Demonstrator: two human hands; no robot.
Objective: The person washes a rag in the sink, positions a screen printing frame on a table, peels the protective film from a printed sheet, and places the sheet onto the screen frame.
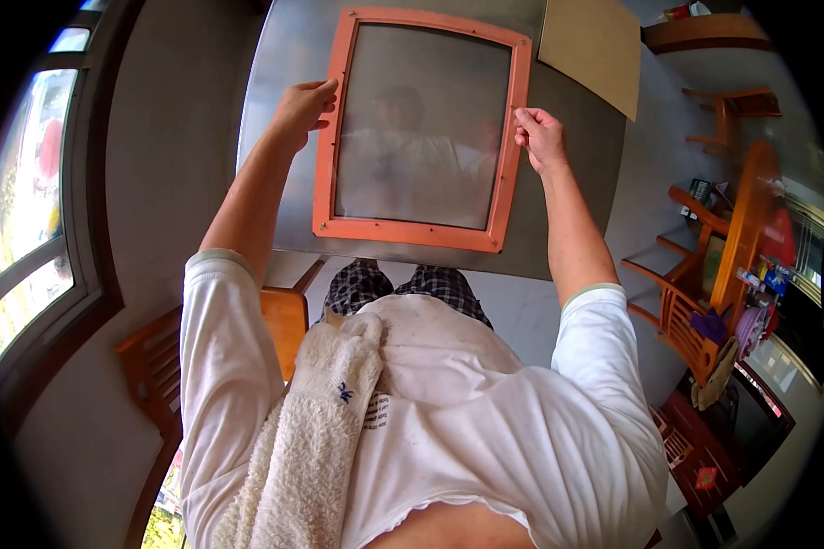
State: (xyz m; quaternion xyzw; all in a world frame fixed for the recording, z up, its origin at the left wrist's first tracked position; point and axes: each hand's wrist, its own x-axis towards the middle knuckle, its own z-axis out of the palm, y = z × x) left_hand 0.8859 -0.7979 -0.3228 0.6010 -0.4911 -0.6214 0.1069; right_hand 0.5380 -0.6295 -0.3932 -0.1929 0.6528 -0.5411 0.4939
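Note:
An orange rectangular frame (324,174) surrounds a clear, shiny pane (421,137) that reflects a person. Small dark dots like screws run along the frame. My left hand (304,112) grips its left side, with the thumb and fingers at the edge. On the opposite side, my right hand (542,137) pinches the right edge, fingers curled in. Beneath the frame is a grey metal-topped table (577,183); whether the frame rests flat on it or is slightly raised, I cannot tell.
A tan board (595,50) lies at the table's far right corner. Below my left arm is a wooden chair (284,329). Wooden furniture (742,247) with assorted items stands to the right, and a window (32,210) is at the left. A white towel (325,403) hangs over my shirt.

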